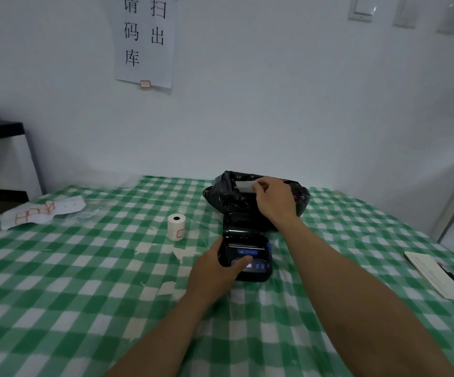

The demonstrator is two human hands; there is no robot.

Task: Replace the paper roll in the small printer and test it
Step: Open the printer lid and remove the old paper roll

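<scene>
A small black printer [250,251] lies on the green checked tablecloth, its lid swung open toward the back. My left hand [217,270] grips its near left side, thumb on the front panel. My right hand [273,198] reaches beyond the printer and pinches a white roll or piece of paper [244,185] at the mouth of a black plastic bag [228,194]. A white paper roll [176,227] with a red-edged label stands upright left of the printer, apart from both hands.
A crumpled sheet of red-bordered labels [40,212] lies at the table's far left. A notebook with a pen [438,276] rests near the right edge. Torn white patches mark the cloth [57,295] before the roll. A wall stands just behind.
</scene>
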